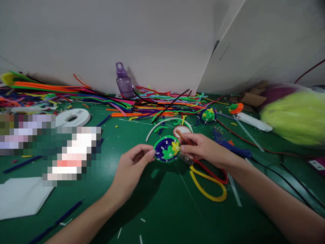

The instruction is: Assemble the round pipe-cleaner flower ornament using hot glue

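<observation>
Above the green table, my left hand pinches the left edge of a round dark-blue pipe-cleaner disc. The disc has a green rim, a yellow flower, green leaves and small white beads. My right hand closes at its right edge, thumb and fingertips against it. A copper-brown stick-like piece shows by the right fingers; whether they grip it I cannot tell. Right behind is a round dish of white beads, partly covered. Below the right hand lie scissors with red and yellow handles.
Pipe cleaners lie heaped along the wall beside a purple bottle. A white spool sits left. A second decorated disc, a blue glue gun with cables and a yellow-green bagged bundle occupy the right.
</observation>
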Tool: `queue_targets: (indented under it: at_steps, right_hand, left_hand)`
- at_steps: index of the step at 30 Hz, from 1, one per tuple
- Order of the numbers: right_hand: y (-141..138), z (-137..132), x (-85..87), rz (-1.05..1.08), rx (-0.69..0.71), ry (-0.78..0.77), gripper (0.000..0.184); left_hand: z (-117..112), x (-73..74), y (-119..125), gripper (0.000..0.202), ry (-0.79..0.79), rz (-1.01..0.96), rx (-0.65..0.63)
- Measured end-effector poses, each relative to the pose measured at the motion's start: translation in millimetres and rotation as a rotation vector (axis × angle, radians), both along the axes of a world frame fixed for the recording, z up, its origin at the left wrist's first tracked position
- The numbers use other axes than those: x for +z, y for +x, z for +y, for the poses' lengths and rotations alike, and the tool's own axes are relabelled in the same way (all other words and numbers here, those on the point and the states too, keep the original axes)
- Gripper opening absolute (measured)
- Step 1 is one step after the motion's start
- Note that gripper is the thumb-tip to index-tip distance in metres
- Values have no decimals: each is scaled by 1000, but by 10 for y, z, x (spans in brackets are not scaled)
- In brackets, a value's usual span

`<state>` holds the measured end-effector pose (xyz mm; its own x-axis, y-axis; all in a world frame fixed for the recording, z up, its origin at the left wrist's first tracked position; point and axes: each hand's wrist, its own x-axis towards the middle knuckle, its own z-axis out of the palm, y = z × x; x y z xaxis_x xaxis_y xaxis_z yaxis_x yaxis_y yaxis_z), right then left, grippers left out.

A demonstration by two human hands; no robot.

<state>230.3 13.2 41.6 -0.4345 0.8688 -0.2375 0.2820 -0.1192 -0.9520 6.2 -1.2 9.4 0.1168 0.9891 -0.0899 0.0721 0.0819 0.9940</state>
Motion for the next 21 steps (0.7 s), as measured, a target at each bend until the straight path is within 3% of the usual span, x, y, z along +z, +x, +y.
queue_targets:
  at_steps: [9,21]
  right_hand:
    - [-39,-6,-40,54,-47,-24,14]
    - [-63,-5,-99,169,-99,-122,15]
  left_hand:
    - [-23,56,25,15,11,30,-69]
    - [8,8,10,21,-7,76,-135]
